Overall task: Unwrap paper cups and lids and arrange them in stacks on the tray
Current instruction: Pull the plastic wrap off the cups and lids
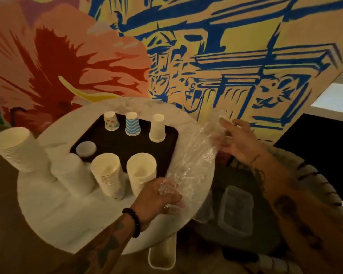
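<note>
Hands stretch clear wrap between them.

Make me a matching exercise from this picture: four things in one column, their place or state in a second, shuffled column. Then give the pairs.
Things
1. Blue wavy-striped paper cup
2. Clear crumpled plastic wrap
3. Small round white lid
4. Tall white cup stack at far left

Place or state
A. Stretched between the left hand and right hand
B. Off the tray, on the white round marble table
C. Upside down, middle of the back row on the dark rectangular tray
D. Flat on the tray's left part

Pairs: 1-C, 2-A, 3-D, 4-B
</note>
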A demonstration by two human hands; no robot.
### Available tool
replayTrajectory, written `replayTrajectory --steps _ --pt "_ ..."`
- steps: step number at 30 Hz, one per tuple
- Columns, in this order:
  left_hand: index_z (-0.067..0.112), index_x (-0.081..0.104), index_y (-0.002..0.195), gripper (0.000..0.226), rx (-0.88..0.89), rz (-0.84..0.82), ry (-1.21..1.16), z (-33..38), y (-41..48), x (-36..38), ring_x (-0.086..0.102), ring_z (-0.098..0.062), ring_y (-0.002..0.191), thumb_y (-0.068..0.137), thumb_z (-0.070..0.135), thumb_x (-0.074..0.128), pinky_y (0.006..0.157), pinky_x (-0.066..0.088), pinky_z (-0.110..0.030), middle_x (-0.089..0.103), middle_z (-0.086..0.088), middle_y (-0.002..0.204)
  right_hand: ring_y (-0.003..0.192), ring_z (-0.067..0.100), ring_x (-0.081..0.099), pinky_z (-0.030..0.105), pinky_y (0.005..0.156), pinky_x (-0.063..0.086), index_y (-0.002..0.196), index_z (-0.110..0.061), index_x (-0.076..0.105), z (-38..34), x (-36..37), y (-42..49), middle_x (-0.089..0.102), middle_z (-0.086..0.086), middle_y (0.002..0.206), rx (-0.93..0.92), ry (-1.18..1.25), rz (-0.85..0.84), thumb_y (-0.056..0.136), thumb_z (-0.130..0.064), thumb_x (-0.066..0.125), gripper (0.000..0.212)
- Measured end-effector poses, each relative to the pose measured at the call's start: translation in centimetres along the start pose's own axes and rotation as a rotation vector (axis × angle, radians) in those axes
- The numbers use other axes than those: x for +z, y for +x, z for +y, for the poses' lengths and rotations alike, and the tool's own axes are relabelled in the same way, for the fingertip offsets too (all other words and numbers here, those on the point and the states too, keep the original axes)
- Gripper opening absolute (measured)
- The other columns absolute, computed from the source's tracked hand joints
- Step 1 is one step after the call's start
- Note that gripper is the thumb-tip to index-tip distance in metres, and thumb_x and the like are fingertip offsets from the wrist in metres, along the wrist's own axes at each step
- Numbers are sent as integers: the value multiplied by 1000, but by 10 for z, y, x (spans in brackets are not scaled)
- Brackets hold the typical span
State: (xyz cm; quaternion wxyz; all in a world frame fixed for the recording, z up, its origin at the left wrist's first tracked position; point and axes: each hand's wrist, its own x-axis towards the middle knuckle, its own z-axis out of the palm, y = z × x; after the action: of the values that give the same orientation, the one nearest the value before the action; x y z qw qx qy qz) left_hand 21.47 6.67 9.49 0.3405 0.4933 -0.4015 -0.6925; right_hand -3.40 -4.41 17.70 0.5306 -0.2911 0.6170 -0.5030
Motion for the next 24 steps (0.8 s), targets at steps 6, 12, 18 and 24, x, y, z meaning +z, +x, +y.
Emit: replayTrajectory --steps 6,12,18,24 --pt "4 63 114 32 -109 189 -59 -21 39 46 74 -28 88 84 0 74 72 61 -39 75 -17 99 91 27 74 49 82 61 140 -36 36 60 -17 40 64 14 124 93 -109 -208 84 7 73 80" --pt "7 58 113 36 -166 360 -133 -25 59 62 72 -28 86 82 0 75 70 62 -36 70 -19 106 87 28 72 46 83 61 129 -22 42 79 -15 82 66 20 114 33 -114 -185 90 9 65 55" --pt "-4 60 111 33 -248 532 -143 -36 64 46 74 -31 82 83 2 77 69 62 -36 72 -22 98 97 34 70 43 82 61 114 -21 45 109 -3 108 61 26 115 87 -105 -155 88 13 64 46" --pt "1 65 105 36 -340 568 -163 -50 51 32 76 -28 78 83 25 80 69 63 -38 75 -19 93 98 26 69 38 85 59 113 -21 51 142 -4 122 66 18 112 110 -324 -218 87 -6 75 39"
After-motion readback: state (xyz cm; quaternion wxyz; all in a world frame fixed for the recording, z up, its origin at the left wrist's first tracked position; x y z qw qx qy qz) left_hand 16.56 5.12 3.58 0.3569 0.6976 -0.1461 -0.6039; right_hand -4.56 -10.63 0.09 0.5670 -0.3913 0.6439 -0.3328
